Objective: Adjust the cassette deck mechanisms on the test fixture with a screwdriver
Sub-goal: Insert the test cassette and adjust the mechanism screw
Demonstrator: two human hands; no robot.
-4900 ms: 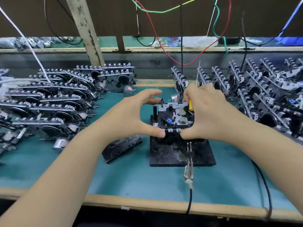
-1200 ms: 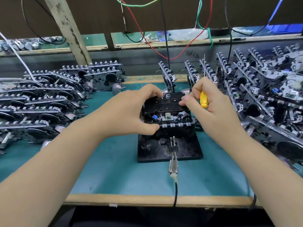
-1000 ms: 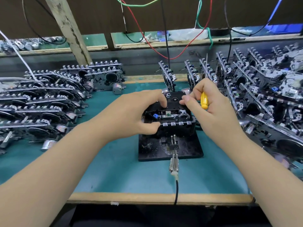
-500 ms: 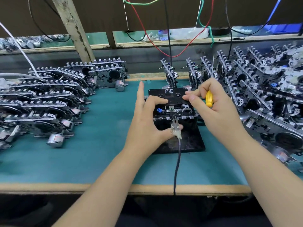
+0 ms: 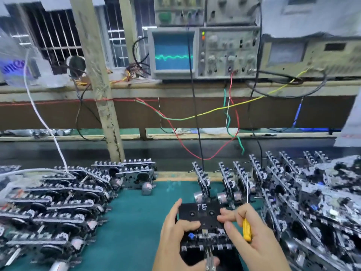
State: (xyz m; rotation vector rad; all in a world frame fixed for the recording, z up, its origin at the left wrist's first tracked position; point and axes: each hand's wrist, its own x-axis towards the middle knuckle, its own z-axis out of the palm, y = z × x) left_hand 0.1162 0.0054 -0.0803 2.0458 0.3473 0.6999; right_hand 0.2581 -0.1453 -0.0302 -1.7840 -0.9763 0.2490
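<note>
A black cassette (image 5: 201,214) marked "FE" lies on the cassette deck mechanism (image 5: 207,240), which sits on the black test fixture (image 5: 192,258) at the bottom of the view. My left hand (image 5: 174,239) rests its fingers on the cassette's left side, and its thumb pinches the metal test probe (image 5: 209,260) at the deck's front. My right hand (image 5: 252,239) grips the yellow-handled screwdriver (image 5: 246,230) with the shaft pointing up. Its fingertips touch the cassette's right edge.
Piles of deck mechanisms crowd the green mat on the left (image 5: 58,202) and on the right (image 5: 312,202). An oscilloscope (image 5: 172,53) on the upper shelf shows a green trace. Red, green, yellow and black wires (image 5: 195,114) hang down over the fixture.
My head has tilted up, so the shelf with the instruments is in view. My left hand has lifted the probe from the fixture base to the deck's front. The right hand keeps the screwdriver.
</note>
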